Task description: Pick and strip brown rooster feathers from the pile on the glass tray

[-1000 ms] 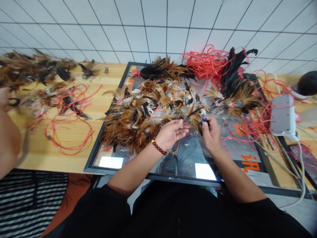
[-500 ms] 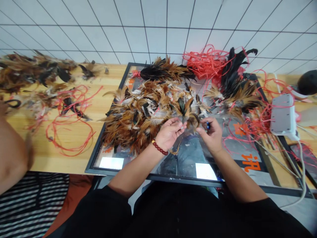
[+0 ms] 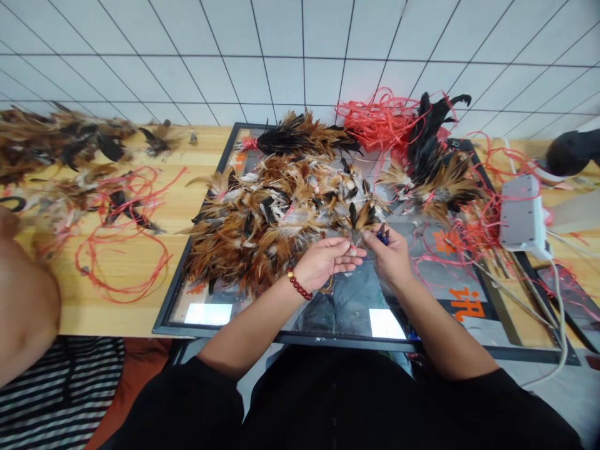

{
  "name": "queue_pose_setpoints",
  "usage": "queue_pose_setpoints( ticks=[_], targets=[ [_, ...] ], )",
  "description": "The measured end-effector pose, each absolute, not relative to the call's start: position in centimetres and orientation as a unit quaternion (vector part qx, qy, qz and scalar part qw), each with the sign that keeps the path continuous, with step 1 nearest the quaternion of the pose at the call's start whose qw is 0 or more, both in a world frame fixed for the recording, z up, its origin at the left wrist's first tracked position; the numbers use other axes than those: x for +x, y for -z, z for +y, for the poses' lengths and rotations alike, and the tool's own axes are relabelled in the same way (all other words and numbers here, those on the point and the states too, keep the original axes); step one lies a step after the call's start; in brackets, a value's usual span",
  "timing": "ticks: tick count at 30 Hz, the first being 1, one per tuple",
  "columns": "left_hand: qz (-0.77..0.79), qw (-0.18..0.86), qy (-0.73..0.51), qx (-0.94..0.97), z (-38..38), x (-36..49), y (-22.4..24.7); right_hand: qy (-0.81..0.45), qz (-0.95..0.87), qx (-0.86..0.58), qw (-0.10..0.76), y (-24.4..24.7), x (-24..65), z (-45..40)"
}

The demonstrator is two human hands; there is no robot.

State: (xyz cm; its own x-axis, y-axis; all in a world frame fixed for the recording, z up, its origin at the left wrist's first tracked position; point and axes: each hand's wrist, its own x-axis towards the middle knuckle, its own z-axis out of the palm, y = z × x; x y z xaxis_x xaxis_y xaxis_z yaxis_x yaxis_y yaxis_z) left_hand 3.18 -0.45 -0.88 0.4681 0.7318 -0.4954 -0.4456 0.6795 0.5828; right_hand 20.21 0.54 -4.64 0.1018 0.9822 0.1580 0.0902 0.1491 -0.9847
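Note:
My left hand (image 3: 328,260), with a dark red bead bracelet, pinches the base of a small feather bunch (image 3: 360,217) between thumb and fingers. Its feathers are brown and dark green and point away from me. At the right side of that base, my right hand (image 3: 392,253) is closed, its thumb and finger pressing on the quills. A small dark-blue object (image 3: 383,235) sits at the right hand's fingers; its kind cannot be made out. Just beyond both hands spreads a large pile of brown feathers (image 3: 262,212), lying on a black-framed glass panel (image 3: 347,312).
Red plastic string (image 3: 379,122) is heaped at the back. Tied feather bundles (image 3: 304,134) lie beside it, with black feathers (image 3: 419,140) rightward. A white power box (image 3: 522,212) with a cable stands right. Leftward are more feathers (image 3: 79,140), string loops (image 3: 122,262) and another person's arm (image 3: 25,300).
My right hand has moved in towards the left, bringing its brown feather against the bunch in my left hand. The view has shifted slightly to the right.

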Motion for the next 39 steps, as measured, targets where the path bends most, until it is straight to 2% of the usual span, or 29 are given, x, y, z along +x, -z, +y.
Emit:
queue_pose_setpoints(
  ticks=[8, 11, 21, 27, 33, 39],
  targets=[
    [0.428, 0.782, -0.404, 0.206, -0.3, 3.5, 1.0, -0.408, -0.522, -0.503, 0.556, 4.3, 20.0, 0.4],
    [0.413, 0.805, -0.396, 0.156, -0.1, 3.3, 0.8, -0.395, -0.515, -0.505, 0.569, 3.9, 20.0, 0.4],
    [0.379, 0.827, -0.396, 0.124, 0.0, 3.1, 0.8, -0.379, -0.558, -0.522, 0.522, 3.8, 19.5, 0.0],
    [0.37, 0.828, -0.393, 0.151, -0.1, 3.1, 1.0, -0.389, -0.569, -0.517, 0.507, 3.6, 19.3, -0.1],
    [0.384, 0.786, -0.424, 0.236, -0.4, 3.5, 1.4, -0.4, -0.566, -0.517, 0.502, 3.6, 19.2, -0.1],
    [0.389, 0.784, -0.398, 0.275, -0.5, 3.6, 1.2, -0.388, -0.578, -0.527, 0.487, 3.7, 19.4, -0.1]
  ],
)
